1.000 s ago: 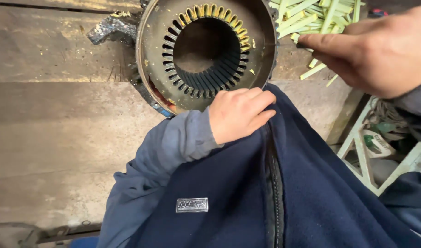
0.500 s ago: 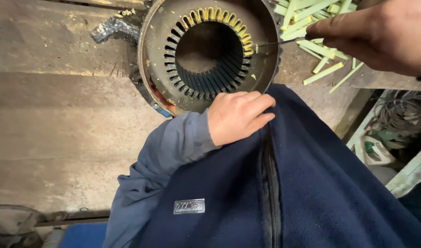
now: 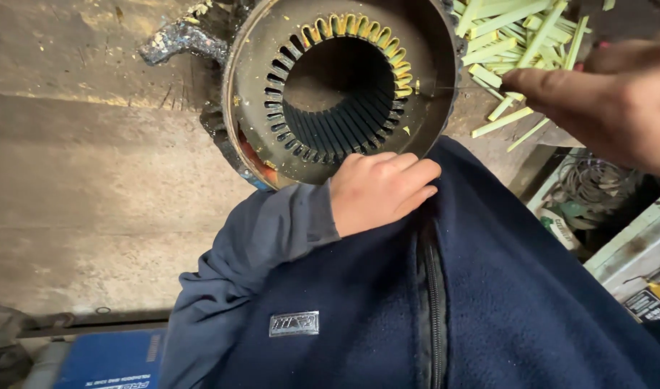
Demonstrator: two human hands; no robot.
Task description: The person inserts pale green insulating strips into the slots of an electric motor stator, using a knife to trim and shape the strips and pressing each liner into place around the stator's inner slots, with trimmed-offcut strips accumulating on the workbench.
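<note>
Worn, stained wooden workbench (image 3: 92, 166). Coiled wire bundle (image 3: 596, 184) lower right. Blue container (image 3: 110, 360) at bottom left. Dark blue fleece jacket (image 3: 488, 302), zipped.

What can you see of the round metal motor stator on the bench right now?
The round, dirty grey metal motor stator housing lies on the worn bench, bore facing up. A ring of narrow slots lines the bore; those at upper right hold yellow insulation strips, the rest look empty. Yellow flecks dot its face, with red and blue patches at the lower left rim. The left hand rests at its near rim; the right hand hovers right of it.
</note>
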